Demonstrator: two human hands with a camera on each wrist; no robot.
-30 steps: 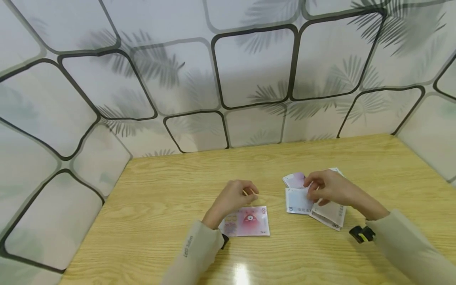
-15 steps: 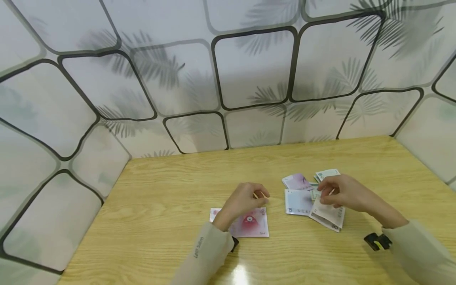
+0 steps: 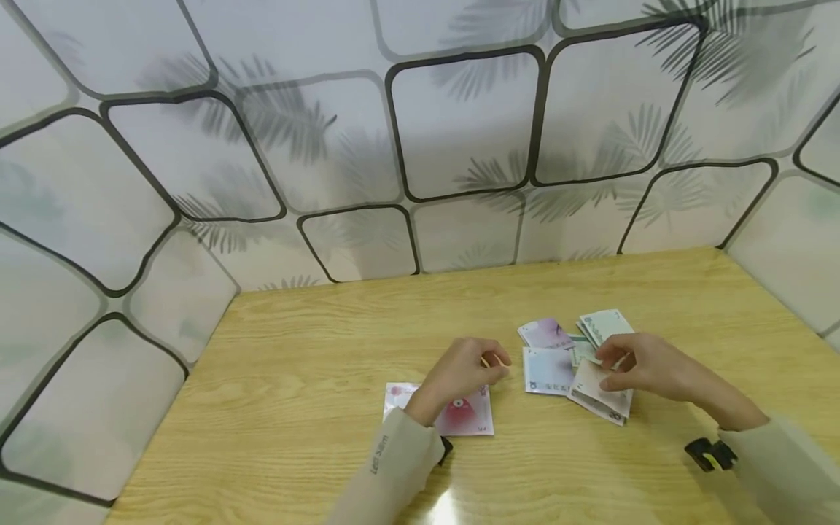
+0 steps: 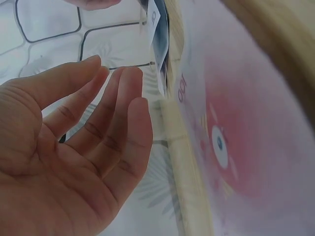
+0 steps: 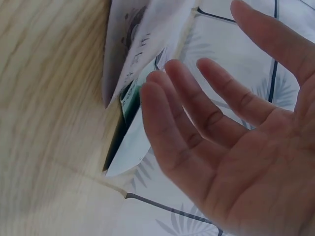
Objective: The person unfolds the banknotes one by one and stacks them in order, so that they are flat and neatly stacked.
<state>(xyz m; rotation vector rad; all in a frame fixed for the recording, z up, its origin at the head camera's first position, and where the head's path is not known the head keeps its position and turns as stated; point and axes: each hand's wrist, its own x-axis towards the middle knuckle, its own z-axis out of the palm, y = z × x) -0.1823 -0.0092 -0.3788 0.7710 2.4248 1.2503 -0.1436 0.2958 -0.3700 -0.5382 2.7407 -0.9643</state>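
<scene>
My left hand (image 3: 462, 372) hovers above a pink 100 banknote (image 3: 474, 417) lying flat on the table. In the left wrist view its fingers (image 4: 133, 128) bend loosely and hold nothing; the pink note's red print shows beside them. My right hand (image 3: 652, 368) is over the right side of a group of folded banknotes. The right wrist view shows its palm and relaxed fingers (image 5: 197, 98) with nothing between them. Nearest it lies a beige note (image 3: 600, 390), partly unfolded. Around that are a blue note (image 3: 546, 370), a purple note (image 3: 545, 333) and green notes (image 3: 605, 324), partly overlapping.
The notes lie on a light wood-grain table (image 3: 295, 364). A patterned white wall covering (image 3: 466, 131) rises behind the table and along its sides. A dark strap piece (image 3: 710, 453) is at the right sleeve.
Both hands have drifted right. My right hand has come off the middle of the folded notes, uncovering green ones. My left hand has moved over the pink note, uncovering its left end.
</scene>
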